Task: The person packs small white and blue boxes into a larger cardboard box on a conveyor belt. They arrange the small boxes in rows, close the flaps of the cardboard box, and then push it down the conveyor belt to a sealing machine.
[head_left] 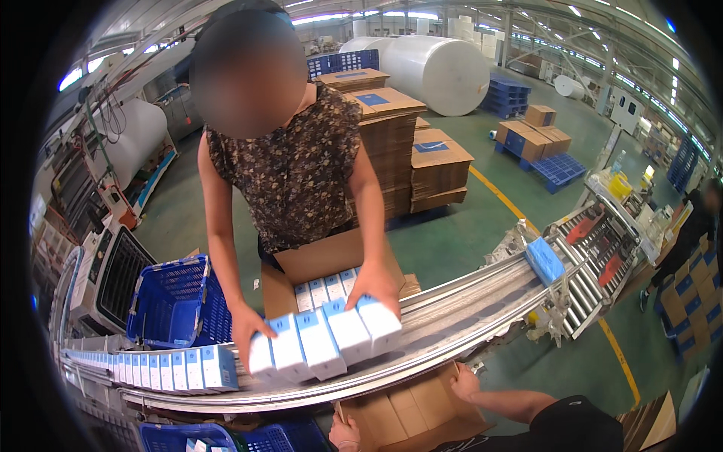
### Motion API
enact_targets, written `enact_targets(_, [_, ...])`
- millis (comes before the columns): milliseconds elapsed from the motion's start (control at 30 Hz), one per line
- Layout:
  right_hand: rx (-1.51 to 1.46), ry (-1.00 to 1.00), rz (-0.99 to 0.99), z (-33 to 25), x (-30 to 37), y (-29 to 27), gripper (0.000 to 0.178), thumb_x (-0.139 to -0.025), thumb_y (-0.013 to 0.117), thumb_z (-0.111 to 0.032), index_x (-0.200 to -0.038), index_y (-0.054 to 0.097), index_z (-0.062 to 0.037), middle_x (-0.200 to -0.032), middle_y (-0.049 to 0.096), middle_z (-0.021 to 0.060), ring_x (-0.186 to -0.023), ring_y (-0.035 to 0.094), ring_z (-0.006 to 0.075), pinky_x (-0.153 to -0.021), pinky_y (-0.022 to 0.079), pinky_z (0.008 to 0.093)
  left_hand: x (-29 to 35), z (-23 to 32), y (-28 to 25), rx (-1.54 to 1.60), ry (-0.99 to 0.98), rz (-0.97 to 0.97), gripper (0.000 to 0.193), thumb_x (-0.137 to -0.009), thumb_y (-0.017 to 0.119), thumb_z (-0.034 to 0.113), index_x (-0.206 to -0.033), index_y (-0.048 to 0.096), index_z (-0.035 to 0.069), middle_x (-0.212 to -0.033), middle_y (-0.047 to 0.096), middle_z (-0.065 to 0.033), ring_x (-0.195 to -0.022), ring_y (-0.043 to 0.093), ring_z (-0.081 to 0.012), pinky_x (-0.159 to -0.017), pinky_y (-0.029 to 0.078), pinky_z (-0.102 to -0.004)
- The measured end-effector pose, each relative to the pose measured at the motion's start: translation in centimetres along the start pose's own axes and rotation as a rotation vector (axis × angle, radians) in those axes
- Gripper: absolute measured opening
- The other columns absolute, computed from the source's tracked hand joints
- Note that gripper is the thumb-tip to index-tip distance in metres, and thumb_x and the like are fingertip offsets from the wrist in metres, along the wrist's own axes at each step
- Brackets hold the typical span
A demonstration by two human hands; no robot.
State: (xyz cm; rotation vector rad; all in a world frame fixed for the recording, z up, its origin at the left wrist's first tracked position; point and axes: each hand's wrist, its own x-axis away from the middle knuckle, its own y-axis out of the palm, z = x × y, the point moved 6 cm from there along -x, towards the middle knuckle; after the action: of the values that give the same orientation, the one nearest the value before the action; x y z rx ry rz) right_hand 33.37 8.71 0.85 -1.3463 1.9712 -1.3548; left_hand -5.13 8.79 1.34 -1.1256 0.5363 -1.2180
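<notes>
Factory conveyor, right hand, left hand cut off at wrist, both clamped on 1 cardboard box

Bright, fairly even light comes from lamps and windows high up. Fisheye distortion bows the conveyor — corners fall to black. White boxes look nearly washed out, the open carton dimmer — a blur covers the co-worker's head.

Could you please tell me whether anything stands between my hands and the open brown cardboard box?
Nothing visible does: your bare left hand and bare right hand touch the open brown cardboard box; the silver metal conveyor rail runs beyond it.
</notes>
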Motion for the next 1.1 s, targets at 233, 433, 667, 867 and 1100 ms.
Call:
enact_targets(233, [-0.037,-0.057,0.077,-0.9,1.1,2.2,0.047,-0.073,0.059,-0.016,-0.118,0.048,-0.0044,-0.104,0.059,0.0201,-0.096,0.057,0.0357,-0.083,0.047,0.0435,-2.0,-3.3,1.4,-0.009,0.020,0.016,0.038,-0.081,0.056,0.034,-0.113,0.052,0.014,-0.081,0.066,-0.0178,-0.074,0.063,-0.0374,-0.068,0.050,-0.0466])
enact_targets(433, [-0.109,-0.013,0.000,-1.5,0.8,2.6,0.045,-0.074,0.058,-0.015,-0.116,0.047,-0.0049,-0.107,0.054,0.0206,-0.097,0.055,0.0383,-0.083,0.046,0.0468,-2.8,-4.3,1.5,-0.040,-0.026,0.002,0.041,-0.080,0.056,0.035,-0.114,0.052,0.014,-0.081,0.066,-0.0180,-0.075,0.064,-0.0367,-0.068,0.050,-0.0467])
enact_targets(667, [-0.100,-0.059,0.015,-0.3,-0.2,2.7,0.048,-0.073,0.058,-0.014,-0.118,0.045,-0.0034,-0.109,0.053,0.0210,-0.097,0.055,0.0382,-0.084,0.045,0.0462,-1.0,-2.6,0.4,-0.017,-0.041,-0.053,0.041,-0.081,0.054,0.037,-0.114,0.052,0.014,-0.084,0.065,-0.0196,-0.077,0.063,-0.0376,-0.070,0.050,-0.0477])
enact_targets(867, [-0.047,-0.072,0.022,1.0,-0.6,1.0,0.047,-0.072,0.059,-0.013,-0.116,0.045,-0.0037,-0.108,0.054,0.0198,-0.099,0.054,0.0374,-0.085,0.045,0.0448,-0.7,-1.1,1.3,-0.008,-0.051,-0.018,0.041,-0.081,0.053,0.036,-0.115,0.052,0.013,-0.085,0.065,-0.0212,-0.078,0.063,-0.0392,-0.072,0.049,-0.0484])
enact_targets(1100, [-0.081,-0.049,0.011,2.0,-1.6,-0.6,0.045,-0.072,0.060,-0.010,-0.114,0.047,-0.0029,-0.107,0.054,0.0212,-0.100,0.053,0.0381,-0.086,0.044,0.0451,-0.1,0.6,1.8,-0.005,-0.048,-0.026,0.045,-0.081,0.053,0.036,-0.119,0.049,0.012,-0.091,0.064,-0.0202,-0.083,0.062,-0.0378,-0.075,0.048,-0.0482])
